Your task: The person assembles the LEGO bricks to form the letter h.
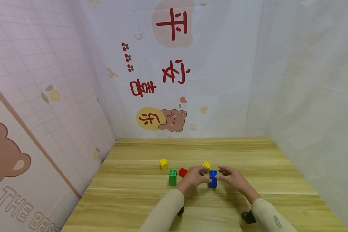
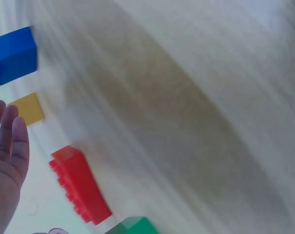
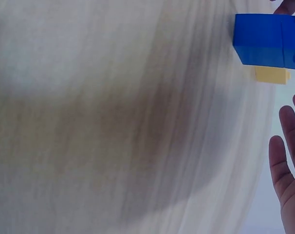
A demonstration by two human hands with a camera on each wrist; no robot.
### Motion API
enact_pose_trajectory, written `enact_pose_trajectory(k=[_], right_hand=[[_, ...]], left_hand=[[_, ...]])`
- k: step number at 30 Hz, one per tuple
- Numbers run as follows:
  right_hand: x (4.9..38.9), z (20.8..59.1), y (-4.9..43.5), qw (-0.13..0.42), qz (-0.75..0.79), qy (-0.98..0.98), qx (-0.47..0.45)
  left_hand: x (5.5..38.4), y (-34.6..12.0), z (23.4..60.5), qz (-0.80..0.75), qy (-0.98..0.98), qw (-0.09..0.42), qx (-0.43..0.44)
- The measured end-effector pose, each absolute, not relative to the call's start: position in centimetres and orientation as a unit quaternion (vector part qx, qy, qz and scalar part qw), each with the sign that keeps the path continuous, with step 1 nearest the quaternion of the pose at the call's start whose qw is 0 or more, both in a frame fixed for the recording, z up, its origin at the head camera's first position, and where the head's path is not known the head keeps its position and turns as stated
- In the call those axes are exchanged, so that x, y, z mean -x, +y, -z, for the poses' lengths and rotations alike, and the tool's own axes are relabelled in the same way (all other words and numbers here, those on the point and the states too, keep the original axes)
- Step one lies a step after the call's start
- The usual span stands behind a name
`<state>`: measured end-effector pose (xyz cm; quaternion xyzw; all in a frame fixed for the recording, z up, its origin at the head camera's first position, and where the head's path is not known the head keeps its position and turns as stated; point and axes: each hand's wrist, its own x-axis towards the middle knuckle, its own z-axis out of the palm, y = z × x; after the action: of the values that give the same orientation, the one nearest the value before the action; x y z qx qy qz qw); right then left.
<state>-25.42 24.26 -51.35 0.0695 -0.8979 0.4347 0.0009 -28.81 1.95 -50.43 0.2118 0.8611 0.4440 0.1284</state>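
A blue toy-brick stack [image 1: 213,179] stands upright on the table between my two hands, a seam across its side in the right wrist view. Beside its left face is my left hand [image 1: 193,177], fingers loosely bent and thumb near the blue side. On the other side my right hand [image 1: 235,178] has its fingers spread and its thumb tip close to the stack's upper edge; whether either thumb touches cannot be told. A yellow brick [image 1: 207,165] sits just behind. Left of my left hand lies a red brick [image 1: 183,172], partly covered in the head view.
A green brick tower [image 1: 172,177] stands left of the red brick, with another yellow brick [image 1: 163,164] behind it. The wooden table [image 1: 127,199] meets printed cloth walls [image 1: 220,80] at the back and sides. Black devices [image 1: 248,217] sit under both wrists.
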Motion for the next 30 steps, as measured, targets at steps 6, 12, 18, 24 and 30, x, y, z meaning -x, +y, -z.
enact_pose_trajectory(k=[6,12,18,24,30], right_hand=[[25.6,50.6,24.3,0.007,-0.439,-0.896,-0.070],[25.5,49.8,24.4,0.010,-0.443,-0.894,-0.072],[25.9,49.4,24.5,0.012,-0.451,-0.890,-0.066],[26.3,49.1,24.1,0.015,-0.452,-0.890,-0.059],[26.3,48.6,23.7,0.015,-0.454,-0.888,-0.066]], left_hand=[[29.1,1.6,48.7,-0.456,0.854,0.126,-0.217],[29.6,0.9,47.1,-0.461,0.854,0.112,-0.214],[30.1,-0.2,45.6,-0.471,0.850,0.097,-0.216],[31.1,-1.6,44.5,-0.474,0.850,0.084,-0.215],[31.8,-2.8,43.3,-0.473,0.854,0.077,-0.203]])
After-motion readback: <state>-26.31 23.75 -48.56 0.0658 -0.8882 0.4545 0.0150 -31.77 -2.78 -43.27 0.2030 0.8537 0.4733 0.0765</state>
